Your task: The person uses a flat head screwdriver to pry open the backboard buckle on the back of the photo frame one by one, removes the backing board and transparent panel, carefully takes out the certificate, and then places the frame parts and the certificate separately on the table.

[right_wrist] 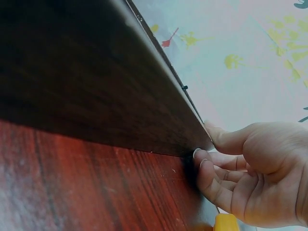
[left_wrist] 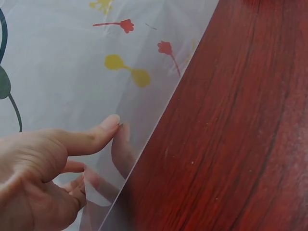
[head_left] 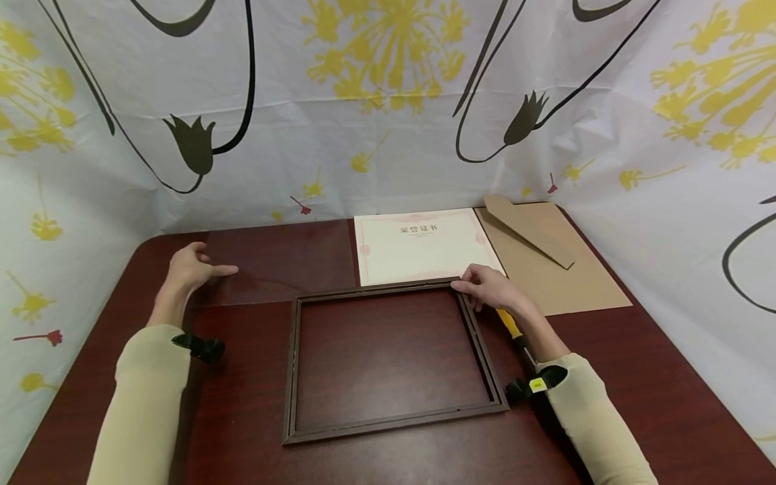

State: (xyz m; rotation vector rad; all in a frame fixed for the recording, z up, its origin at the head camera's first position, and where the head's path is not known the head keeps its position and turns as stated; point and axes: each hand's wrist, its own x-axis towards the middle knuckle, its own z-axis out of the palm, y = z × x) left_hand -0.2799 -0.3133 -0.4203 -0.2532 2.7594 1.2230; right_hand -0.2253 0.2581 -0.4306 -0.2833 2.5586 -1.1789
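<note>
An empty brown picture frame (head_left: 395, 422) lies flat on the table in the head view. My right hand (head_left: 490, 286) pinches its far right corner; in the right wrist view the thumb and fingertips meet at that corner. My left hand (head_left: 192, 268) is at the left end of a clear sheet (head_left: 291, 259) lying at the back of the table. In the left wrist view its straight thumb touches the sheet (left_wrist: 144, 103), which mirrors it, while the other fingers bend loosely by the edge. Their contact with the sheet is unclear.
A certificate (head_left: 424, 256) with Chinese print lies behind the frame. To its right is a brown backing board (head_left: 570, 289) with a raised flap (head_left: 527, 232). A yellow-handled tool (head_left: 508, 323) lies partly under my right forearm. Patterned cloth (head_left: 388, 135) hangs around the dark red table (head_left: 242, 417).
</note>
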